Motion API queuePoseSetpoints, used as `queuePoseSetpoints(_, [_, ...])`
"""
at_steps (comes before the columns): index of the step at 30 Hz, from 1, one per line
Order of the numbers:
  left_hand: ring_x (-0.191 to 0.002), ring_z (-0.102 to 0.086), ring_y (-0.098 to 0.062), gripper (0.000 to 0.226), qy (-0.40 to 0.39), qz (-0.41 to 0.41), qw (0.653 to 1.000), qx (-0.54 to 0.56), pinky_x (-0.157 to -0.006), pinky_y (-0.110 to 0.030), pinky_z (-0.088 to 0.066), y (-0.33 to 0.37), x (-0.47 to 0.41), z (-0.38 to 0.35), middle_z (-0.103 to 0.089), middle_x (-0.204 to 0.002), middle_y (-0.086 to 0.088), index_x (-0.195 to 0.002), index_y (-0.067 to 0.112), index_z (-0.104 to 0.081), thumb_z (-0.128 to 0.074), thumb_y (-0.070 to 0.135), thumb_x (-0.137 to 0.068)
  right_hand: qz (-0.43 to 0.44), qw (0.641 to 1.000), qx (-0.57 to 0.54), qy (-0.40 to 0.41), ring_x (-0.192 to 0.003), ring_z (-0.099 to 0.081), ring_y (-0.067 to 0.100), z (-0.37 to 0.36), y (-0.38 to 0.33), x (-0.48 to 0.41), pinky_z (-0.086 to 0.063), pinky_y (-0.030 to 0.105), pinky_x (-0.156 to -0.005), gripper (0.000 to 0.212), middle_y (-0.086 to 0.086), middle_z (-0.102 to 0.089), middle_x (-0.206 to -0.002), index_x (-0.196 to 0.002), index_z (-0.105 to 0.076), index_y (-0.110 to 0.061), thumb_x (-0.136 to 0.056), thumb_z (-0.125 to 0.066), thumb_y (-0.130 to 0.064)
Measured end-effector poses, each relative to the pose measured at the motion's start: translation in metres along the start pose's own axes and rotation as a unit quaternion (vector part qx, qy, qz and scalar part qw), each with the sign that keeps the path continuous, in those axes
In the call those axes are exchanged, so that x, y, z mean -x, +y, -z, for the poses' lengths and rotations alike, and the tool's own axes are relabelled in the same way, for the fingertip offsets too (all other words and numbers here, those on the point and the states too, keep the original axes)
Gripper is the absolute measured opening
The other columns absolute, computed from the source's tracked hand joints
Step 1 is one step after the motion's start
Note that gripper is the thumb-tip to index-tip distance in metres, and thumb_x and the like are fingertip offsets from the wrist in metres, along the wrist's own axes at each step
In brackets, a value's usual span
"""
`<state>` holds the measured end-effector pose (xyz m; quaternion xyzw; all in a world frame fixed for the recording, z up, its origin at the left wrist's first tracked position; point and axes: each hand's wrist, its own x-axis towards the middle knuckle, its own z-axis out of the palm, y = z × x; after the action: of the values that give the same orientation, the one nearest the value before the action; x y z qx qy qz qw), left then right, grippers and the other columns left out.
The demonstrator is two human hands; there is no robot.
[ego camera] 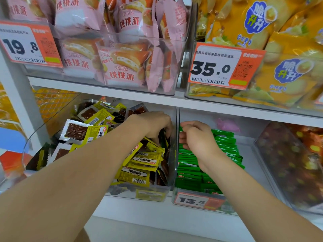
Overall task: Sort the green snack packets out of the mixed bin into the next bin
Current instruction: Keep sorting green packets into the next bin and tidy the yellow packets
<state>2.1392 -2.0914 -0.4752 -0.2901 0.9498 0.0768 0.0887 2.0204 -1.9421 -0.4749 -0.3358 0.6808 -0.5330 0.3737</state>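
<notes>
Shop shelf [122, 95] — glossy green packets [227, 146], red-badged

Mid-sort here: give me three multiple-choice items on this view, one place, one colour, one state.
1. Where is the left hand?
A. On the upper shelf.
B. In the mixed bin, by its right wall.
C. In the next bin.
2. What colour are most packets in the mixed bin?
A. Pink.
B. Blue.
C. Yellow.
3. How do the green packets lie?
A. In tidy stacked rows.
B. Spilled on the floor.
C. In a loose heap.
Answers: B, its fingers dip among packets beside that wall; C, yellow packets fill the front; A, they sit in rows.
</notes>
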Motion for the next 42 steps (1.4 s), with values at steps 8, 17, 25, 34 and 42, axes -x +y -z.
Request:
queuePoseSetpoints(8, [-0.125,-0.054,-0.024,0.044,-0.042,-0.042,0.989,-0.134,-0.09,-0.037,-0.049,0.007,0.001,-0.002,-0.06,-0.135,0.005,-0.129,0.035,-0.069,-0.079,0.025,-0.088,0.004,1.0,0.007,-0.001,-0.079,-0.066,0.016,0.002,0.001,0.002,-0.048,0.014,-0.053,0.024,0.009,-0.068,-0.095,-0.117,-0.066,-0.014,-0.107,-0.044,-0.013])
queuePoseSetpoints(17, [-0.119,-0.048,-0.025,0.042,0.082,0.01,0.996,-0.042,-0.103,-0.046,-0.035,-0.025,0.033,-0.006,-0.063,-0.124,0.005,-0.129,0.03,-0.067,-0.073,0.047,-0.091,0.043,0.998,0.047,0.005,-0.075,-0.066,0.018,0.002,-0.004,0.008,-0.049,0.025,-0.061,0.022,0.005,-0.068,-0.086,-0.109,-0.066,-0.019,-0.103,-0.046,-0.011])
queuePoseSetpoints(25, [-0.126,-0.054,-0.028,0.055,0.228,0.059,0.971,0.033,-0.104,-0.049,-0.039,-0.03,0.092,0.006,-0.066,-0.129,0.005,-0.132,0.032,-0.062,-0.054,0.06,-0.084,0.275,0.896,0.348,-0.006,-0.103,-0.058,0.016,-0.014,-0.014,0.021,-0.047,0.032,-0.088,0.05,-0.004,-0.062,-0.107,-0.129,-0.055,-0.024,-0.083,-0.072,-0.035])
queuePoseSetpoints(34, [-0.118,-0.052,-0.019,0.051,0.234,0.041,0.962,0.138,-0.101,-0.057,-0.043,-0.025,0.139,-0.011,-0.057,-0.118,0.012,-0.128,0.047,-0.057,-0.054,0.072,-0.084,0.347,0.855,0.372,-0.103,-0.1,-0.064,0.015,-0.033,-0.021,0.04,-0.047,0.028,-0.081,0.061,-0.004,-0.069,-0.118,-0.139,-0.051,-0.033,-0.087,-0.078,-0.048])
queuePoseSetpoints(42, [-0.124,-0.057,-0.015,0.048,0.298,0.126,0.932,0.164,-0.106,-0.057,-0.043,-0.022,0.162,-0.023,-0.061,-0.129,0.022,-0.124,0.043,-0.059,-0.065,0.064,-0.082,0.349,0.84,0.409,-0.079,-0.092,-0.066,0.024,-0.043,-0.023,0.041,-0.053,0.033,-0.081,0.046,0.006,-0.071,-0.113,-0.14,-0.056,-0.025,-0.097,-0.07,-0.025])
